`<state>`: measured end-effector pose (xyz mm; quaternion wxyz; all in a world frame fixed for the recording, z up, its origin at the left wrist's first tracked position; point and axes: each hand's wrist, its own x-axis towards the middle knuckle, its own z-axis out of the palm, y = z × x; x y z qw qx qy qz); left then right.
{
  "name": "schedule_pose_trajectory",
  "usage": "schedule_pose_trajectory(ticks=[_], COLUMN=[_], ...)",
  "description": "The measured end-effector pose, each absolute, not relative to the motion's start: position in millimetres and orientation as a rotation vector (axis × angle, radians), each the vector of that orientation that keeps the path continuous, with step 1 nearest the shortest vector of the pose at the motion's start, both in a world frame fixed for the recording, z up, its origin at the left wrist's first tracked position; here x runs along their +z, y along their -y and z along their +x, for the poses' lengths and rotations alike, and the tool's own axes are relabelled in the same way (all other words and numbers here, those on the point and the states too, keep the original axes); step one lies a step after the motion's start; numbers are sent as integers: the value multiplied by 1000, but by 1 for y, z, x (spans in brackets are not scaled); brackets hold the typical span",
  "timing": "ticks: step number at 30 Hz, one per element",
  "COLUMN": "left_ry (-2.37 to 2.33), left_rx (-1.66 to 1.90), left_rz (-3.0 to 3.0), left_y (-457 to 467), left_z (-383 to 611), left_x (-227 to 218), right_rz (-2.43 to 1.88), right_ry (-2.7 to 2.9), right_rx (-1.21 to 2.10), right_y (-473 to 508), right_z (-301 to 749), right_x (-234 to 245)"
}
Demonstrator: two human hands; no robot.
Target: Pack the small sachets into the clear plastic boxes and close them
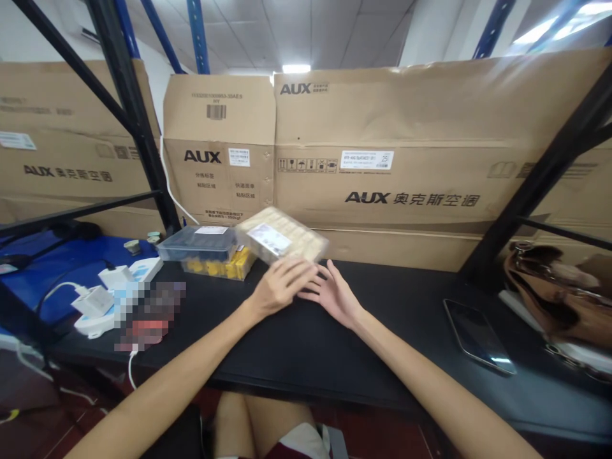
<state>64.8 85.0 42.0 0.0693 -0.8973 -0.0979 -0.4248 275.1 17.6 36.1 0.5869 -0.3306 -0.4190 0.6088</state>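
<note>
One clear plastic box [282, 234] of pale, row-packed items sits tilted, its left edge apparently propped on a second, dark-lidded box [198, 244] holding yellow packets [215, 268]. Two open hands lie just below its front corner, neither gripping it: the left hand [280, 288] and the right hand [332, 294], fingertips almost meeting. Both boxes stand on a black table [306, 347], with one phone [478, 336] to the right, one white power strip [93, 325] bearing two adapters [90, 301] to the left, and AUX cartons [382, 159] behind.
</note>
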Motion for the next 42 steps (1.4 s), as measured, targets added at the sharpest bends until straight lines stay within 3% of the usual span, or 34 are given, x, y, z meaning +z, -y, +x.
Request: schedule_pose_trajectory(ticks=[3,5,12,22,42], left_ry=[75,195,1239,1346,1282], left_rx=[-1141,-1205,-1929,-2585,-2774], left_rz=[-2870,-2884,-3202,-3258,-3288], left_y=[-72,-70,-94,-97,-97], left_z=[79,79,64,74,73], left_x=[37,36,26,23,23], right_rz=[-791,-800,-754,-881,-934], right_ry=[875,825,942,894,895], right_rx=[1246,1176,1194,1100,1175], right_y=[-17,-20,-23,-29,-27], right_z=[287,297,308,297,301], right_x=[38,38,40,36,35])
